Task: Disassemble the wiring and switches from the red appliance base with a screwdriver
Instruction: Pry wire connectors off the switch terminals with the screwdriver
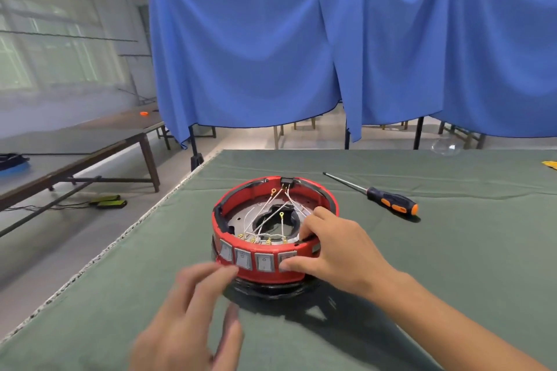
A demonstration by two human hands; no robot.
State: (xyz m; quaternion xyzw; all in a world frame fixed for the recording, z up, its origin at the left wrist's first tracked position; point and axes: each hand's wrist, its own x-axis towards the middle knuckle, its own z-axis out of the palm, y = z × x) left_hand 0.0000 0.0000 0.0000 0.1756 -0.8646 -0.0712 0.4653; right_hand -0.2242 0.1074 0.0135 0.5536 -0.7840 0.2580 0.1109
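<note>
Clearly a bracing step, with no unscrewing begun. Round red plastic appliance base (272, 229) standing open side up near the left edge of the green cloth-covered worktop (452, 250), well inside its front edge. Right hand (334, 245) gripping the base's near right rim, thumb pressed on the rightmost of the grey rocker switches (253, 259), fingers hooked over the rim beside the white wiring (271, 217). Left hand (193, 310) blurred, fingers spread and loose, holding nothing, fingertips just at the base's front wall. Black-and-orange-handled screwdriver (388, 200) lying untouched toward the far right of the base. Next, probably: keep the base steady, fetch that tool, then seek a screw among the brass terminals (265, 239).
</note>
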